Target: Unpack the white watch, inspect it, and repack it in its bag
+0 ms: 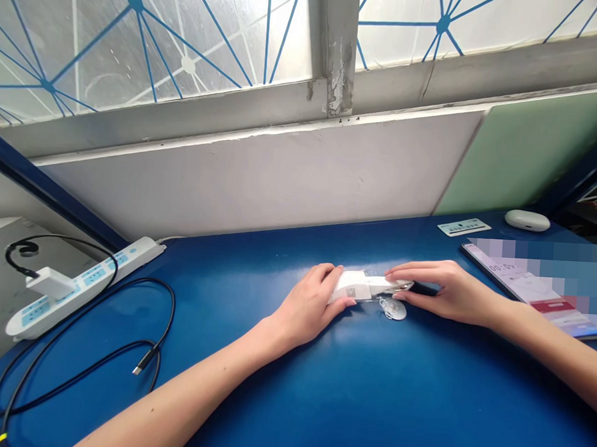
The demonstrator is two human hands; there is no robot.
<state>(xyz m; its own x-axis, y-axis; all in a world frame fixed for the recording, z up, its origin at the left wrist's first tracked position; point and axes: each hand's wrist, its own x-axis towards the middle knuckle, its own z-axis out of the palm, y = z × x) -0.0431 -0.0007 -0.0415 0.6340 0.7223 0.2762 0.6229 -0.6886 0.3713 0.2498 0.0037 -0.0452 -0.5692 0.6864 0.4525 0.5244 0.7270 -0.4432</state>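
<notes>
In the middle of the blue table, my left hand [315, 294] is closed around a small white box [352, 285] with a printed square code on its face. Clear plastic seems to show along the box's edges. My right hand [442, 291] pinches a narrow white piece with a shiny silver end [398, 285], in line with the box's right side. Whether the two pieces are joined cannot be made out. Just below them lies a small round whitish tag [393, 308] with thin string, close to my right fingertips but apart from them.
At left, a white power strip [139, 255] holds a white charger [52, 283]; its black cable [171, 303] loops across the table. To the right lie a phone [520, 288] with its screen lit, a card [464, 227] and a white oval case [527, 221]. A wall [281, 176] bounds the back.
</notes>
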